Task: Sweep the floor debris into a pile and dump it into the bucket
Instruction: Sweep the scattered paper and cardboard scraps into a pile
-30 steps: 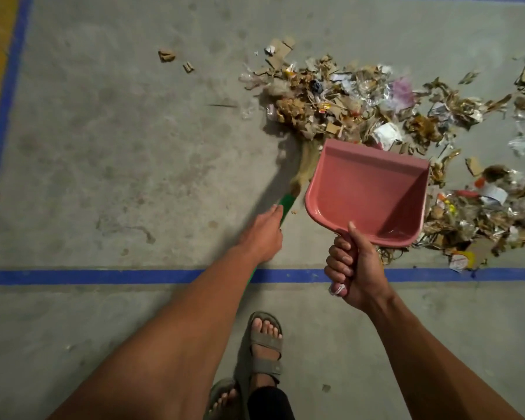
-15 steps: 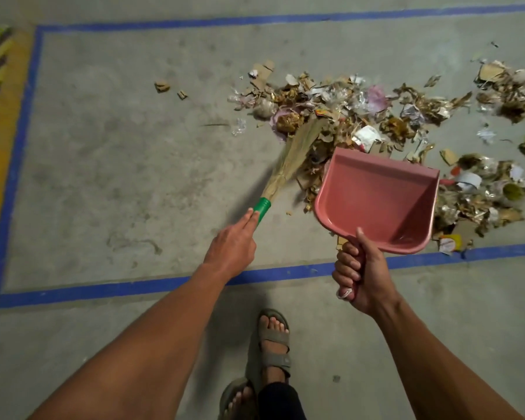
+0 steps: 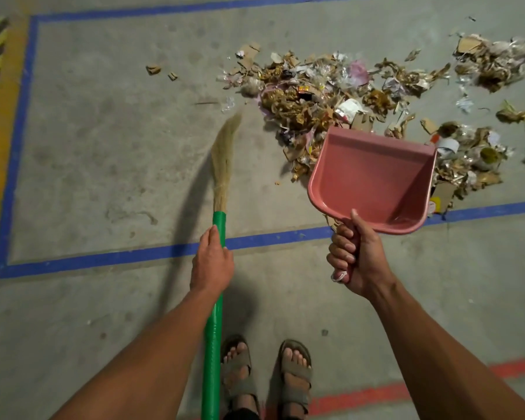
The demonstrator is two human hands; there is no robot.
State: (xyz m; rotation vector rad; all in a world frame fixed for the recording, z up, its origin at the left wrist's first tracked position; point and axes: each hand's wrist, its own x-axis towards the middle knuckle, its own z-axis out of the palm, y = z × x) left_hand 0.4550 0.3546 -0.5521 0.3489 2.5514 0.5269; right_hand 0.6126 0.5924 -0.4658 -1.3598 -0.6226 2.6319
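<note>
I am gripping the broom (image 3: pixel 223 165) in my left hand (image 3: pixel 212 262) and the empty dustpan (image 3: pixel 373 177) in my right hand (image 3: pixel 356 262), gathering debris (image 3: pixel 309 98); next, I judge, sweeping it in.

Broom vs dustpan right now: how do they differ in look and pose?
The broom is long and thin, with a green handle and straw bristles; the dustpan is a broad pink scoop, empty. The left hand grips the broom, bristles clear of the debris; the right hand grips the dustpan, whose front lip overlaps the debris in view. Both are gripped by the handle.
</note>
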